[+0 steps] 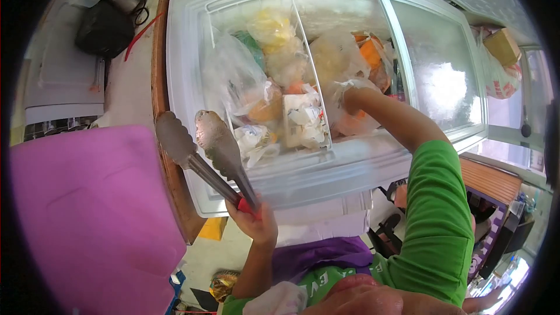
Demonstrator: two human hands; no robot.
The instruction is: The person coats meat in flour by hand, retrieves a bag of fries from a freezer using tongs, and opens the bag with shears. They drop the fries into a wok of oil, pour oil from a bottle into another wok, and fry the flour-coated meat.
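Metal tongs [224, 150] with a red grip rise from my left hand [254, 221], which is wrapped round them below the front edge of the chest freezer [291, 189]. The two scalloped tong ends stand apart. My right hand [354, 94] reaches inside the freezer among plastic bags; its fingers are hidden by thin clear plastic. Close to it lie a pale cloudy bag [332, 52] and an orange package [371, 53]. A white wire basket [303, 29] on the left holds a yellow bag [271, 26], clear bags and a white tray [291, 119] with wrapped items.
The frosted sliding glass lid [437, 70] covers the freezer's right part. A pink surface [93, 204] stands at the left, beside a wooden edge [160, 81]. A black bag-like object [104, 29] is at upper left. Another person's hand [487, 300] shows at lower right.
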